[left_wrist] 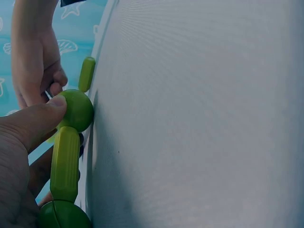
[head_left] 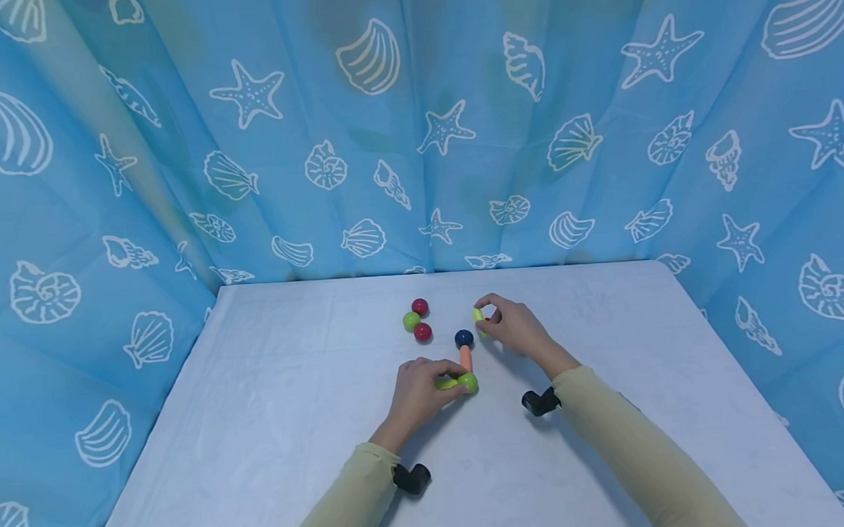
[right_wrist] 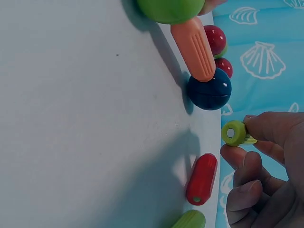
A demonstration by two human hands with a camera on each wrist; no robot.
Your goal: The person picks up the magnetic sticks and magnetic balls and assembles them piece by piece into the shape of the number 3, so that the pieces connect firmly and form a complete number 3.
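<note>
My left hand (head_left: 420,389) holds a joined piece by its green ball (head_left: 468,382), with the thumb on the ball in the left wrist view. A yellow-green rod (left_wrist: 65,161) runs from that ball to a second green ball (left_wrist: 64,216) under the hand. From the first ball an orange rod (head_left: 465,359) leads to a dark blue ball (head_left: 464,339). Just right of the blue ball, my right hand (head_left: 515,328) pinches a loose yellow-green rod (right_wrist: 233,133) between thumb and finger, its silvery end showing. The rod and blue ball are apart.
Two red balls (head_left: 420,306) and a green ball (head_left: 412,321) sit close together on the white table (head_left: 293,395), left of the blue ball. A red rod (right_wrist: 202,179) and a green rod (right_wrist: 190,220) lie near the right hand. A blue curtain (head_left: 418,177) hangs behind.
</note>
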